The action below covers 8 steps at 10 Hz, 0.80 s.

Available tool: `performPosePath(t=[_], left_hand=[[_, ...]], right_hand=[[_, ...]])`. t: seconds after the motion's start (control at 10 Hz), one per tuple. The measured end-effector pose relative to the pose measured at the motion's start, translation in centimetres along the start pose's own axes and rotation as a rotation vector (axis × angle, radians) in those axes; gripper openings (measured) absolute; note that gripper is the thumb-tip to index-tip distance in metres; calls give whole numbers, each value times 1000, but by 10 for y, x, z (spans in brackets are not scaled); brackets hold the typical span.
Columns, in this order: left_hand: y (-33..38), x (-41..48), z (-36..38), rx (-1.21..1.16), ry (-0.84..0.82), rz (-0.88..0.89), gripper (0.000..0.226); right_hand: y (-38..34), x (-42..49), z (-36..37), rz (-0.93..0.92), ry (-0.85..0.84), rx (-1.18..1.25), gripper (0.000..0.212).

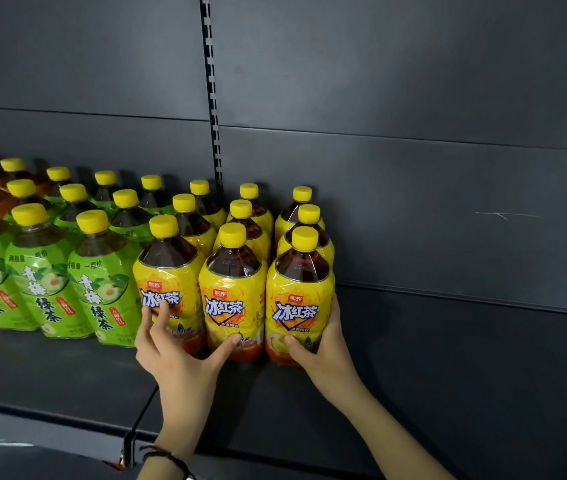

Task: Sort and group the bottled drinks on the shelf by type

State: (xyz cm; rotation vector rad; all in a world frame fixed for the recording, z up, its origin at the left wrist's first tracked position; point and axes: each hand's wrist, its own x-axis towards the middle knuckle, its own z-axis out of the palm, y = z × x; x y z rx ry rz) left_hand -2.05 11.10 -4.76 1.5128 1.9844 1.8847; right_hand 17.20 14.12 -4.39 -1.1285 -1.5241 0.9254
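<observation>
Yellow-labelled tea bottle [297, 306] gripped by right hand [323, 348]; left hand [174, 355] rests spread-fingered on two neighbours [231, 306]

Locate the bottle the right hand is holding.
Head view, right of centre: rightmost front yellow-label bottle, right hand round its base, middle yellow-label bottle at its left.

dark shelf [448, 368], yellow-label bottles [231, 299], green-label bottles [43, 292]

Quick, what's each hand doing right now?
Left hand: open, fingers touching the left bottle, thumb on the middle bottle.
Right hand: grips the right bottle.
</observation>
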Motion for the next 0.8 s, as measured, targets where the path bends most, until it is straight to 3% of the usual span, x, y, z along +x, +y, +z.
performPosePath(t=[0.2,0.4,0.6,0.8], left_hand=[[-20,15,-21,115,25,96,95],[-50,44,-49,324,56,76,114],[-58,73,-75,292,-224,23,116],[-58,86,-112,169,-459,49,93]], right_hand=[[-1,-15,7,-26,66,50,93],[-10,-35,32,-111,547,-253,89],[-26,-41,66,-12,697,-287,87],[-53,-60,71,80,647,-311,83]])
